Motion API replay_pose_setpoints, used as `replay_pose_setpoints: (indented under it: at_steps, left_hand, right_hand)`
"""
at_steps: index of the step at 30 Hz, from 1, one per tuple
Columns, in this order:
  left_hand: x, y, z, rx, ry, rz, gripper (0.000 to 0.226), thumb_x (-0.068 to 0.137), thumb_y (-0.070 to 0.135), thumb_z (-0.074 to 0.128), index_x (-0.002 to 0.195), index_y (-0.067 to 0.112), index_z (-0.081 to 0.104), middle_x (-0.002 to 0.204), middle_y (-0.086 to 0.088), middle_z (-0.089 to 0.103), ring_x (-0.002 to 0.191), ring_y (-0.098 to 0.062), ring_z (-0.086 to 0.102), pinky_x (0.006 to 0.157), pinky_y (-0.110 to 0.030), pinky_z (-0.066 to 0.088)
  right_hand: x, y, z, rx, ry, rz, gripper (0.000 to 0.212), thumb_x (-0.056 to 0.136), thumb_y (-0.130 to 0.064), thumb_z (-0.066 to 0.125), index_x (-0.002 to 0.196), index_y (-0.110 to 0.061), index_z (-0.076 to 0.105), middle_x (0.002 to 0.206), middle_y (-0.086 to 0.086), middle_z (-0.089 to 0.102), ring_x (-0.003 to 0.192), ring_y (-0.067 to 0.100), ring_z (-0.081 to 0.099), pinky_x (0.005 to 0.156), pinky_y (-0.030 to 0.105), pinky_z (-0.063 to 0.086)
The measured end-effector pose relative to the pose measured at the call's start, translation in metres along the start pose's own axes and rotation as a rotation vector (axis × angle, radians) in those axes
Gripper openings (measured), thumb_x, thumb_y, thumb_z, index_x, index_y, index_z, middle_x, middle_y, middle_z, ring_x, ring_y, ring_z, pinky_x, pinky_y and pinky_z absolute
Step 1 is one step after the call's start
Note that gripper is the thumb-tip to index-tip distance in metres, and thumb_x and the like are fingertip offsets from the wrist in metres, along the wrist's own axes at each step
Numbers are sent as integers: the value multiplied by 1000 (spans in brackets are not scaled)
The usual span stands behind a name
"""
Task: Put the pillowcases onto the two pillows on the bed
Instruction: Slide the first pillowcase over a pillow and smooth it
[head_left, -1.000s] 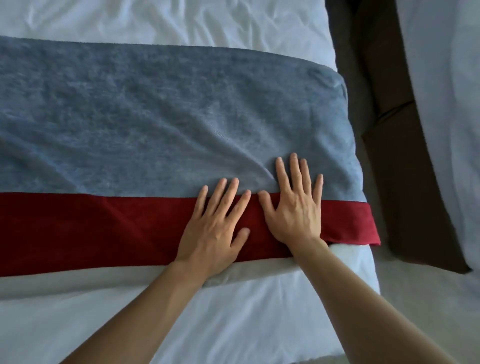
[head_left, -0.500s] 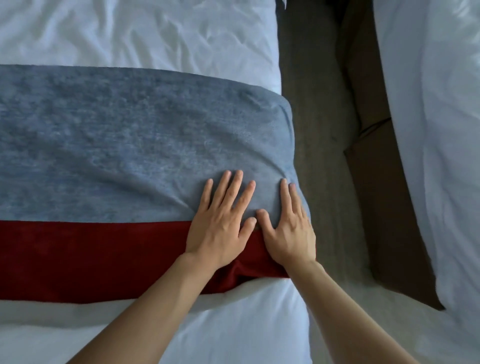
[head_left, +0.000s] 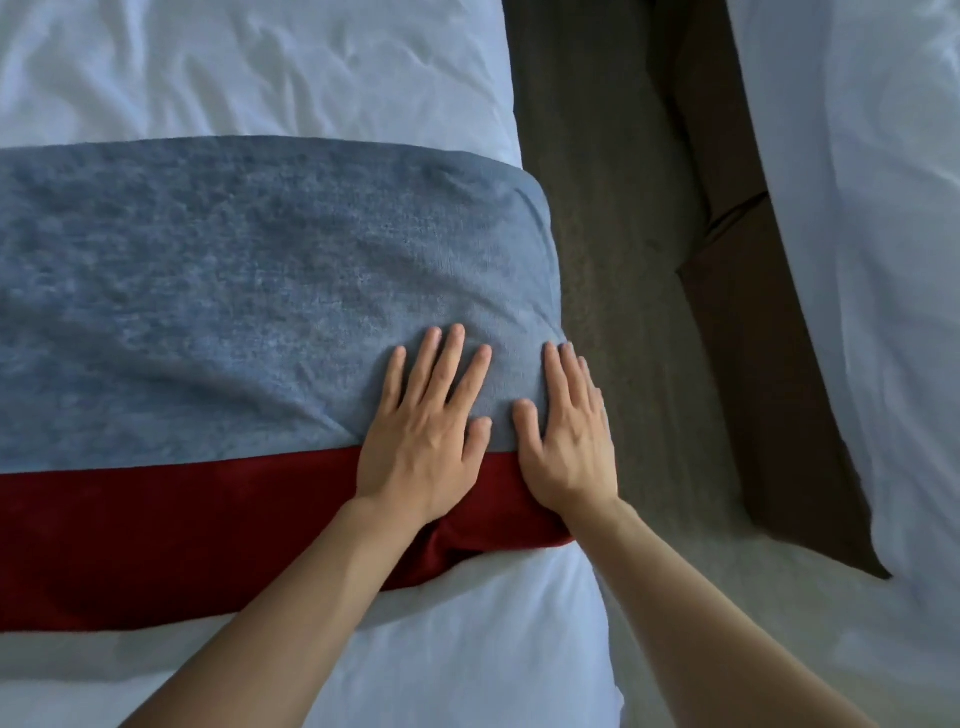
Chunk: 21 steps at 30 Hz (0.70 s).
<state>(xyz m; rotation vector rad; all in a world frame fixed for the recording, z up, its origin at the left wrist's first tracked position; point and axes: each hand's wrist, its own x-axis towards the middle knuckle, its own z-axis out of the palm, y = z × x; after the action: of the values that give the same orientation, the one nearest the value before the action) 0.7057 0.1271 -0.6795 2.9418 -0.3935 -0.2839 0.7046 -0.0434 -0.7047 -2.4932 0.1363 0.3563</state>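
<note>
A pillow in a blue-grey pillowcase (head_left: 234, 291) with a dark red band (head_left: 156, 530) along its near edge lies across the white bed (head_left: 249, 67). Both my hands lie flat on its right end with straight fingers. My left hand (head_left: 426, 436) spans the seam between blue and red. My right hand (head_left: 569, 441) presses right at the pillow's right edge, next to the left one. White fabric (head_left: 467, 639) shows below the red band; whether it is a second pillow or the sheet I cannot tell.
To the right of the bed runs a strip of grey carpet (head_left: 613, 260). Beyond it stands a dark brown bed base (head_left: 753, 364) under another white-covered bed (head_left: 872, 260).
Both hands slid to the right along the pillow toward its right end, the right one reaching the edge. The view also shifted right, showing more floor.
</note>
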Motion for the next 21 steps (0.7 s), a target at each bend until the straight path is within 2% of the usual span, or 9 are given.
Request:
replay_pose_setpoints:
  at_steps: [3, 6, 9, 11, 13, 16, 18, 21]
  left_hand:
    - [-22, 5, 5, -21, 10, 56, 70, 92, 40, 43, 155, 13, 29, 164, -14, 17, 152, -28, 11, 121, -54, 14]
    - [-55, 12, 14, -30, -6, 127, 73, 90, 40, 51, 152, 7, 34, 163, -14, 22, 152, -27, 13, 122, -52, 15]
    - [-79, 11, 18, -10, -58, 198, 81, 86, 43, 51, 155, 9, 27, 165, -11, 15, 153, -26, 10, 122, -51, 15]
    - [-83, 8, 16, -35, -46, 233, 77, 88, 43, 49, 156, 12, 27, 165, -10, 15, 153, -25, 10, 122, -51, 16]
    - [-77, 6, 12, -119, 16, 212, 71, 91, 38, 44, 155, 10, 29, 164, -9, 18, 153, -24, 12, 121, -52, 17]
    - [-57, -1, 5, -163, 115, 66, 68, 90, 28, 40, 154, 5, 28, 164, -11, 20, 152, -25, 13, 122, -51, 13]
    - [-53, -11, 4, -80, 100, 3, 70, 89, 25, 41, 155, 6, 26, 164, -12, 18, 153, -26, 11, 122, -52, 14]
    - [-66, -21, 8, -2, 52, 28, 72, 89, 28, 42, 156, 9, 23, 165, -12, 13, 153, -26, 8, 122, -52, 16]
  right_hand:
    - [-5, -16, 2, -2, 82, -99, 71, 96, -45, 38, 159, -23, 16, 167, -1, 11, 154, 15, 4, 125, 44, 12]
    - [-16, -27, 13, -8, 51, -207, 66, 97, -42, 40, 159, -26, 21, 167, -2, 12, 154, 14, 4, 125, 44, 12]
    - [-15, -15, 8, 12, 36, -26, 68, 96, -47, 36, 159, -27, 20, 167, -1, 12, 154, 16, 4, 123, 48, 15]
    - [-11, -11, 1, -18, 68, 37, 70, 95, -50, 33, 159, -24, 18, 167, 0, 12, 154, 18, 5, 123, 48, 15]
    - [-11, -19, 1, -41, 110, -61, 70, 96, -46, 36, 159, -23, 18, 167, 2, 12, 154, 18, 5, 124, 46, 14]
    - [-16, -34, 13, -30, 88, -184, 68, 96, -42, 39, 159, -26, 19, 167, 1, 12, 155, 17, 4, 124, 44, 13]
    - [-21, -30, 16, -33, 48, -124, 69, 95, -47, 37, 159, -31, 17, 168, -2, 9, 154, 17, 4, 124, 45, 13]
    - [-24, -13, 11, 14, 24, 33, 75, 93, -59, 34, 159, -31, 13, 167, -1, 12, 154, 13, 9, 124, 41, 17]
